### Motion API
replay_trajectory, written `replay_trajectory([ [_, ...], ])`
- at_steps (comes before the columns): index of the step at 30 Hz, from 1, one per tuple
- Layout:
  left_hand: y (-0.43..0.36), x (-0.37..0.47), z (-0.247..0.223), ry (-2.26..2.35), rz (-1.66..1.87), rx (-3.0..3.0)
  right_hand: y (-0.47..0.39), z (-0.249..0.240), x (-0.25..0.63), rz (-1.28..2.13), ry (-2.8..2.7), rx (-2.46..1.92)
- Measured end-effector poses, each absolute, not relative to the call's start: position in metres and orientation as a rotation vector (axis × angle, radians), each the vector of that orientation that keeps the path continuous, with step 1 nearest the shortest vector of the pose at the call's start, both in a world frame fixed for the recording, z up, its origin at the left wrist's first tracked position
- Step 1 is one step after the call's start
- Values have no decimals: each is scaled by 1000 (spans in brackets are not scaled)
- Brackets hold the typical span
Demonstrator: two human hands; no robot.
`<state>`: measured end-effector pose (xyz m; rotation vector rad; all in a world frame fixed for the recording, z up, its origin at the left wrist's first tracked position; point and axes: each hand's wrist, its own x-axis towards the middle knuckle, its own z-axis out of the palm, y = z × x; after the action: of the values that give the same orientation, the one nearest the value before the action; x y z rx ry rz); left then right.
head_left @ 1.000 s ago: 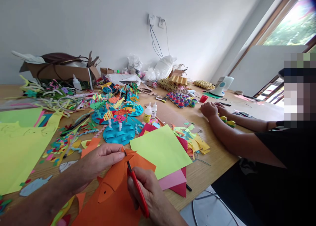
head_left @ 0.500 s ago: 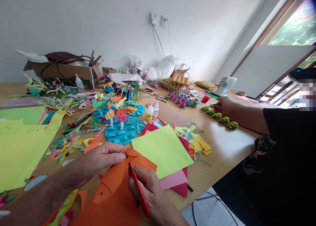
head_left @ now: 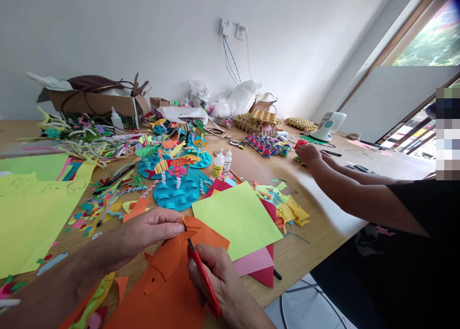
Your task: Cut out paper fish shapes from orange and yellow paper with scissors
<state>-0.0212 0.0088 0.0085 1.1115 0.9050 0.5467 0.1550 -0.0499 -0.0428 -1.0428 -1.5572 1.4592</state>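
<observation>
My right hand [head_left: 217, 276] grips red-handled scissors [head_left: 206, 283], whose dark blades sit at a cut in a sheet of orange paper [head_left: 168, 300]. On that sheet is a fish outline [head_left: 156, 271] with a dark eye and a curved gill line, partly cut round. My left hand [head_left: 154, 228] pinches the paper's upper edge between thumb and fingers, close to the blade tips. The lower part of the sheet runs out of view at the bottom.
Lime-green paper [head_left: 237, 218] lies over red and pink sheets on my right. Ahead stand blue bases [head_left: 178, 192] with paper fish and two glue bottles [head_left: 217, 165]. Scraps and a pen [head_left: 108, 209] lie left. At right, a co-worker's arms [head_left: 334, 185] reach over the table.
The co-worker's arms have shifted; both now reach forward, hands near the red item, covering most of the painted egg-carton strip. My hands and the scissors stay almost where they were.
</observation>
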Motion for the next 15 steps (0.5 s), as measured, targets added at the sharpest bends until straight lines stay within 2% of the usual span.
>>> replay_trajectory([
  [5, 10, -22, 11, 865, 458, 1183, -51, -42, 158, 1403, -1640, -1101],
  [15, 13, -32, 5, 1157, 366, 1342, -51, -38, 163, 1373, -1741, -1135],
])
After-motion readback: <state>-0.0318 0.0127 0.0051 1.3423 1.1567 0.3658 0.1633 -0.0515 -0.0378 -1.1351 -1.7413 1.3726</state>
